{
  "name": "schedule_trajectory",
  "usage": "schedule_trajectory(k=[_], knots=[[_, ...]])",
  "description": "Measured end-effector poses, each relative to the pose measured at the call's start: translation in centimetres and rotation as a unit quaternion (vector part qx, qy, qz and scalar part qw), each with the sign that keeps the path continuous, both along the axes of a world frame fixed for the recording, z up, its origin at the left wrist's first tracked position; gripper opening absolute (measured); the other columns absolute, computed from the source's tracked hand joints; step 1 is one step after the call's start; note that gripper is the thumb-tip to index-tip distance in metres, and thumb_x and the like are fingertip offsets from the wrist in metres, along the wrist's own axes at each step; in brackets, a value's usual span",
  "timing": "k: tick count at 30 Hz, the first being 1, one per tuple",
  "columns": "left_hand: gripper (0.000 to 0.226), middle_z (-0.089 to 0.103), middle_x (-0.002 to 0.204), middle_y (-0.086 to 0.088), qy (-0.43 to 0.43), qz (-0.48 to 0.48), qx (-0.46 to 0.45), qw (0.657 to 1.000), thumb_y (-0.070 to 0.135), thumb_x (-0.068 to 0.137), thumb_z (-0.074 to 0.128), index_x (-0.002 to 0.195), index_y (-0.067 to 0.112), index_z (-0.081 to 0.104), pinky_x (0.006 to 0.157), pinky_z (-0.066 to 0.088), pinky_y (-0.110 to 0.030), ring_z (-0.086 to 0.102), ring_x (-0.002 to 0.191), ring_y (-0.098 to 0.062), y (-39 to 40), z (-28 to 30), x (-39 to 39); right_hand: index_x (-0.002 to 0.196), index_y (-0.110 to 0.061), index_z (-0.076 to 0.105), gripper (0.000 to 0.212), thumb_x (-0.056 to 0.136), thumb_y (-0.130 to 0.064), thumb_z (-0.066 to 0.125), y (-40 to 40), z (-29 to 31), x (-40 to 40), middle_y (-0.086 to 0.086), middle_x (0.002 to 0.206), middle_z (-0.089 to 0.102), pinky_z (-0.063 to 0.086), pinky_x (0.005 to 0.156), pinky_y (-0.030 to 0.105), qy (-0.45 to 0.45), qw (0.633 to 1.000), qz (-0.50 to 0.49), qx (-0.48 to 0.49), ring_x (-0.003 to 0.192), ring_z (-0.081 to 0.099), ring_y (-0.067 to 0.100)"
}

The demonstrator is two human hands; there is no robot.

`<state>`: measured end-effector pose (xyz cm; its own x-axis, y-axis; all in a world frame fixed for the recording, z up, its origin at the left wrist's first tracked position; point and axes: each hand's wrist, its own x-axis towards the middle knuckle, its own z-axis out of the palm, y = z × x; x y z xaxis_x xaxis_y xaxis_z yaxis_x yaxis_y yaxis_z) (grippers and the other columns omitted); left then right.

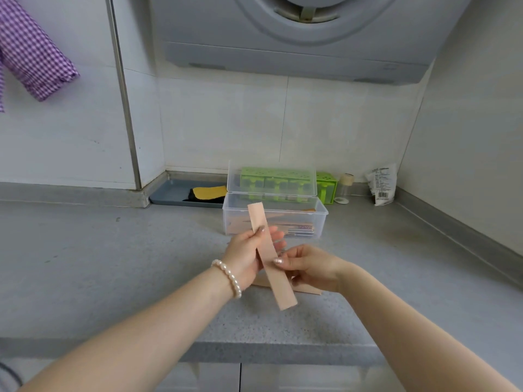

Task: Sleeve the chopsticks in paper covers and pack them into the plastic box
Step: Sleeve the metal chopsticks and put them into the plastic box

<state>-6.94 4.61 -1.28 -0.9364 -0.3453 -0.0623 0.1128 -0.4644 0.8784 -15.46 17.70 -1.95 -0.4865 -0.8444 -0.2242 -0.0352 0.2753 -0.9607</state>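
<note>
A long beige paper cover [278, 287] slants in the air above the grey counter, held by both hands. My left hand [249, 258] pinches its upper part between thumb and fingers. My right hand [308, 267] pinches its middle from the right. Behind them stands the clear plastic box [321, 215] with its lid raised; chopsticks [301, 231] with metal ends and some sleeved ones lie inside. More beige paper covers [307, 290] lie on the counter under my hands, mostly hidden.
A green perforated holder [328, 185] stands behind the box, beside a small jar [344, 189] and a white packet [382, 183]. A grey tray [175, 192] with a yellow-and-black item sits in the left corner. A washing machine hangs overhead; the counter edge [254, 355] is near.
</note>
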Motion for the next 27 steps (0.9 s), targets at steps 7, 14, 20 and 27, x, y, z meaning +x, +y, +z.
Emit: schedule_trajectory(k=[7, 14, 20, 27], knots=[[0.023, 0.058, 0.071, -0.005, -0.032, -0.046, -0.054, 0.997, 0.008, 0.095, 0.045, 0.113, 0.004, 0.060, 0.053, 0.049, -0.027, 0.053, 0.059, -0.015, -0.8, -0.1, 1.0, 0.079, -0.010, 0.062, 0.017, 0.072, -0.022, 0.071, 1.9, 0.9, -1.7, 0.000, 0.060, 0.057, 0.034, 0.054, 0.022, 0.045, 0.983, -0.143, -0.103, 0.056, 0.044, 0.014], [0.029, 0.053, 0.098, -0.001, -0.036, -0.014, -0.378, 0.925, 0.010, 0.099, 0.034, 0.119, 0.025, 0.048, 0.082, 0.045, -0.024, 0.051, 0.088, -0.013, 1.5, 0.0, 0.6, 0.078, -0.007, 0.057, 0.037, 0.076, -0.043, 0.068, -0.4, 2.7, 1.1, 0.003, 0.059, 0.057, 0.037, 0.047, 0.021, 0.150, 0.972, -0.161, -0.087, 0.049, 0.047, 0.012], [0.032, 0.047, 0.117, -0.003, -0.003, 0.004, -0.567, 0.824, 0.023, 0.097, 0.042, 0.127, 0.015, 0.045, 0.091, 0.041, -0.023, 0.050, 0.107, -0.015, 2.2, -0.6, 1.2, 0.074, -0.002, 0.060, 0.016, 0.088, -0.010, 0.057, -0.3, 3.0, 0.4, 0.011, 0.068, 0.058, 0.037, 0.054, 0.027, 0.113, 0.968, -0.187, -0.123, 0.054, 0.049, 0.015], [0.022, 0.068, 0.075, -0.005, -0.040, -0.004, -0.353, 0.935, 0.021, 0.090, 0.058, 0.095, 0.000, 0.056, 0.062, 0.055, -0.028, 0.065, 0.055, -0.012, 1.3, 0.9, 1.8, 0.067, -0.005, 0.064, 0.017, 0.074, -0.019, 0.068, 1.3, 2.9, -0.1, 0.006, 0.063, 0.056, 0.034, 0.052, 0.022, 0.040, 0.987, -0.103, -0.120, 0.054, 0.045, 0.011]])
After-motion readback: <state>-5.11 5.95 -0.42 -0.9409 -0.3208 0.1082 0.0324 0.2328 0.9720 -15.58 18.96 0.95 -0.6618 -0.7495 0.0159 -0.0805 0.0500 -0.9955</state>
